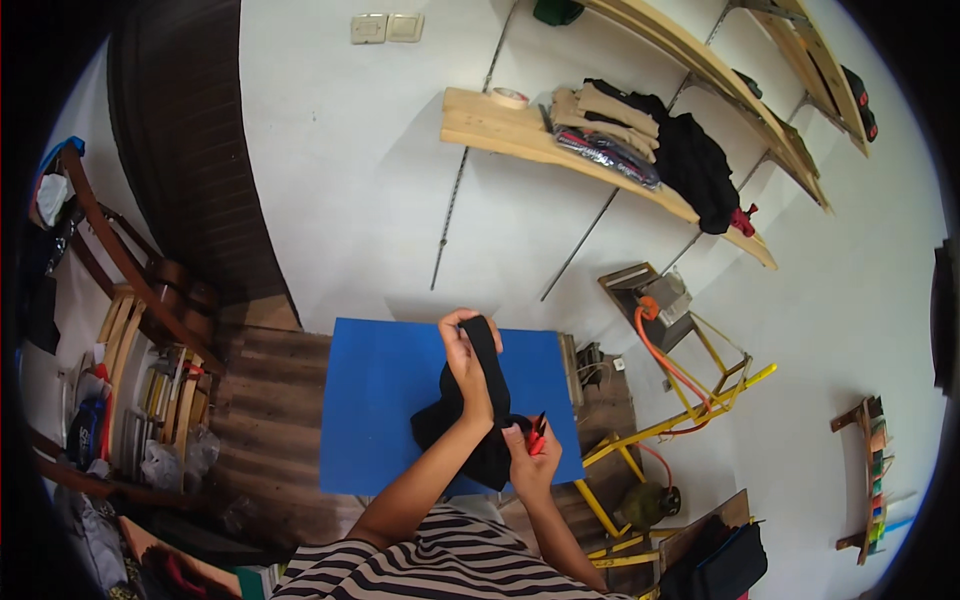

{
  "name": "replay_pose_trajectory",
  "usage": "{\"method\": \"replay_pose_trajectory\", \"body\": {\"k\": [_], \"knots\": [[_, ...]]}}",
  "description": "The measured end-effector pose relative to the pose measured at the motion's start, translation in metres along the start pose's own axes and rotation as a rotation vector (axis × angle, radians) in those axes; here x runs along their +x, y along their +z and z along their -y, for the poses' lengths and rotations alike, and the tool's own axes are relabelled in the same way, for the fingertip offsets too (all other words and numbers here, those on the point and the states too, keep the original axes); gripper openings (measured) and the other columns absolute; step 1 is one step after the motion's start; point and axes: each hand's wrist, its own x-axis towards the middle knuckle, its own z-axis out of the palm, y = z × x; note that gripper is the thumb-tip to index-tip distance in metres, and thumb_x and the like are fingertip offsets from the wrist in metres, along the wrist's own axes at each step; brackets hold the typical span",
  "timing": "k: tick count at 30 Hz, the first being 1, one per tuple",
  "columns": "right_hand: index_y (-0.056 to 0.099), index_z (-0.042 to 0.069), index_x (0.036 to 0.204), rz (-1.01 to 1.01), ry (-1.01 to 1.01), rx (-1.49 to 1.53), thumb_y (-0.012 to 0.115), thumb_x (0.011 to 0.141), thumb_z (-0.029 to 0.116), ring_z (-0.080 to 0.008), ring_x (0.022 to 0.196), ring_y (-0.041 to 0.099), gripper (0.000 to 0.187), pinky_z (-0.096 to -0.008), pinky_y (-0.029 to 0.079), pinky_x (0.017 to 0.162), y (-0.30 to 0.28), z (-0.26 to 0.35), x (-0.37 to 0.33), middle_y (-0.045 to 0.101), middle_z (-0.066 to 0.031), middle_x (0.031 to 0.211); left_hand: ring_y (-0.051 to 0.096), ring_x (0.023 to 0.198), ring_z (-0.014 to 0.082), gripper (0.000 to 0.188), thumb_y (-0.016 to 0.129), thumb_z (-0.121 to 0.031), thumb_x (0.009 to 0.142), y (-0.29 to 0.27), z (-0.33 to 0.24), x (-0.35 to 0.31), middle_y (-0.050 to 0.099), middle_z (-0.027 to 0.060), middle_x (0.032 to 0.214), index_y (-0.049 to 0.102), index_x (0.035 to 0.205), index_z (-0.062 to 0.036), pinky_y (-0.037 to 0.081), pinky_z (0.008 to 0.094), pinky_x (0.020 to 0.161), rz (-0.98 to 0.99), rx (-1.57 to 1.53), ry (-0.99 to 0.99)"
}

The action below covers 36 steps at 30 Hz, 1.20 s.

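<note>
A black cloth piece (453, 420) hangs over the blue tabletop (375, 400), one long band of it stretched upward. My left hand (462, 362) is closed round the upper end of that band, which loops over the fingers. Lower and to the right, my right hand (532, 458) pinches the cloth near the band's lower end. A small red-handled tool (537, 443) with a dark pointed tip also sits in my right hand; it looks like thread snips, but the fingers hide part of it. Whether the cloth is a garment or a bag I cannot tell.
A wooden shelf (490, 120) on the wall ahead bears folded clothes (605, 115) and a tape roll (508, 97). Right of the table stands a yellow metal frame (640, 435) with an orange hose (675, 370). Crowded wooden racks (125, 330) line the left side.
</note>
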Motion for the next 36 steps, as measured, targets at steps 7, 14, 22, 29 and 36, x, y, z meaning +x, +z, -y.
{"method": "replay_pose_trajectory", "body": {"k": [7, 14, 22, 29, 36], "knots": [[0.054, 0.001, 0.104, -0.052, 0.038, 0.211, 0.055, 0.094, 0.022, -0.0059, 0.048, 0.042, 0.023, -0.02, 0.03, 0.042, -0.08, 0.01, 0.042, 0.052, -0.0021, 0.069, 0.044, 0.074, 0.0086, 0.027, 0.045, 0.002, 0.091, -0.008, -0.008, -0.013, 0.049, 0.0055, 0.089, 0.036, 0.115, -0.006, 0.035, 0.0218, 0.067, 0.461, 0.217, -0.244], [0.046, 0.003, 0.112, -0.026, 0.113, 0.403, 0.055, 0.094, 0.021, -0.0144, 0.046, 0.053, 0.027, -0.0229, 0.037, 0.038, -0.122, 0.028, 0.077, 0.055, -0.0062, 0.065, 0.047, 0.116, 0.0349, 0.1, 0.075, -0.051, 0.072, -0.046, 0.009, -0.05, 0.047, 0.0263, 0.122, 0.018, 0.137, -0.002, 0.033, 0.0457, 0.101, 0.947, 0.788, -0.123], [0.047, 0.002, 0.107, 0.032, -0.054, 0.62, 0.053, 0.093, 0.017, -0.0121, 0.042, 0.049, 0.021, -0.0199, 0.035, 0.032, -0.162, 0.035, 0.097, 0.055, -0.0067, 0.072, 0.046, 0.119, 0.038, 0.093, 0.073, -0.054, 0.069, -0.136, 0.083, -0.116, 0.049, 0.0187, 0.123, 0.033, 0.14, -0.0076, 0.033, 0.0478, 0.1, 1.068, 1.486, -0.54], [0.042, 0.004, 0.106, 0.128, -0.058, 1.04, 0.045, 0.095, 0.015, -0.0068, 0.041, 0.042, 0.016, -0.0191, 0.035, 0.033, -0.19, 0.019, 0.104, 0.049, -0.0054, 0.078, 0.047, 0.119, 0.0377, 0.103, 0.062, -0.063, 0.077, -0.143, 0.086, -0.149, 0.034, 0.0266, 0.139, 0.011, 0.149, -0.0104, 0.04, 0.0498, 0.099, 1.136, 1.256, -0.992], [0.044, 0.005, 0.107, 0.216, -0.028, 1.311, 0.044, 0.094, 0.012, -0.0037, 0.042, 0.04, 0.015, -0.0183, 0.036, 0.035, -0.214, 0.011, 0.105, 0.045, -0.0031, 0.075, 0.049, 0.117, 0.0389, 0.098, 0.059, -0.058, 0.083, -0.135, 0.14, -0.168, 0.025, 0.0252, 0.147, 0.009, 0.148, -0.0049, 0.039, 0.0445, 0.102, 0.855, 1.064, -0.983]]}}
